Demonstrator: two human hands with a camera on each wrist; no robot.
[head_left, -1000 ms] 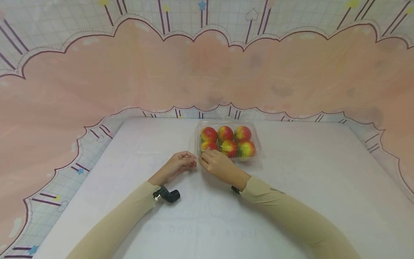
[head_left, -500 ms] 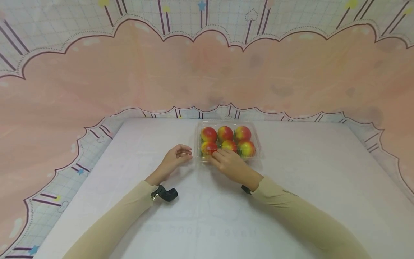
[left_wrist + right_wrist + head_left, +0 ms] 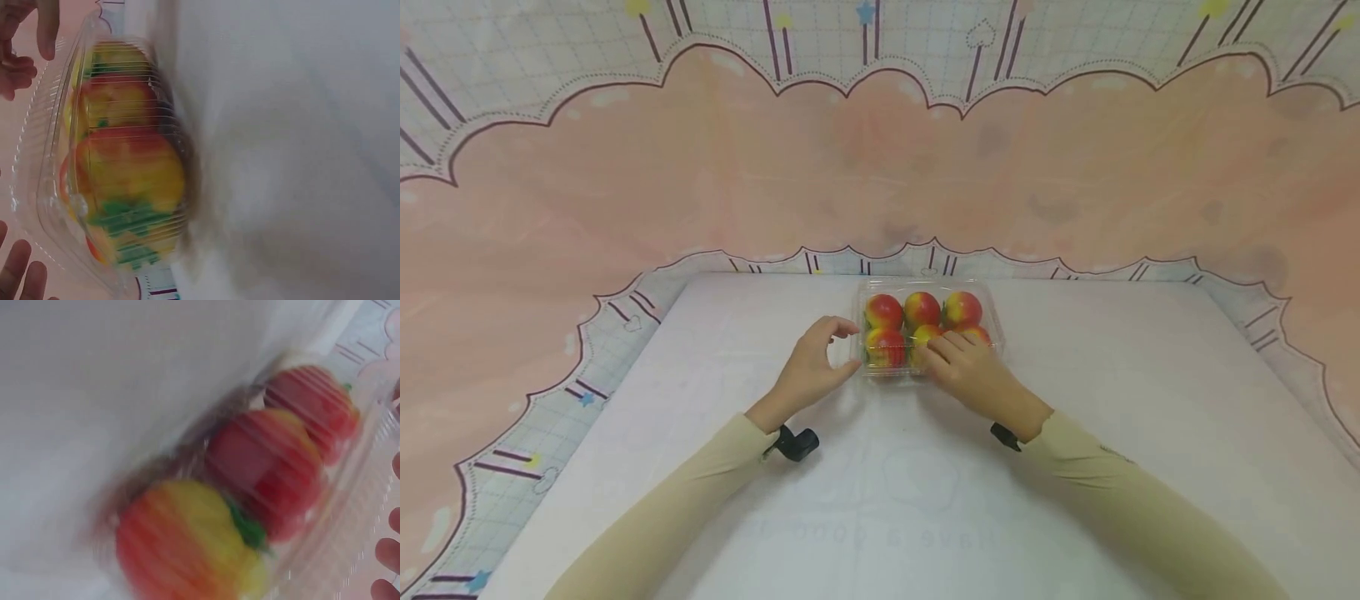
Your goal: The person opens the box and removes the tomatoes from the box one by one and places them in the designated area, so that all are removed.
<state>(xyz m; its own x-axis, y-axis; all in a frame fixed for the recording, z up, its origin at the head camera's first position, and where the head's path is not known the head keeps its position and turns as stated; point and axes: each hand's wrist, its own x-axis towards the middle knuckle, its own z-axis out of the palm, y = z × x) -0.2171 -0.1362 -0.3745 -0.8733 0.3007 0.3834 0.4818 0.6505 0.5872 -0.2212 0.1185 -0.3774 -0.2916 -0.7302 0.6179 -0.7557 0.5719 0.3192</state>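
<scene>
A clear plastic clamshell box (image 3: pixel 994 315) at the back middle of the table holds several red-and-yellow round fruits (image 3: pixel 922 309) with green leafy tops. Beside its left edge is my left hand (image 3: pixel 808 367), thumb and fingers spread apart with a gap between them. My right hand (image 3: pixel 973 373) reaches over the front edge, hiding part of the front fruits; whether its fingertips touch the plastic cannot be told. The left wrist view shows the ribbed box wall (image 3: pixel 37 181) between fingertips of both hands. In the right wrist view, right-hand fingertips (image 3: pixel 389 553) stand along the lid edge.
A white cloth with faint lettering covers the table (image 3: pixel 880 500). A patterned pink curtain (image 3: pixel 880 183) hangs behind it and along the sides. A black camera (image 3: pixel 797 444) is strapped at the left wrist, another (image 3: pixel 1004 437) at the right.
My right hand has slid rightward along the box front, from its left corner to the middle. The left hand has moved slightly forward and its thumb and fingers have spread. The box stays put.
</scene>
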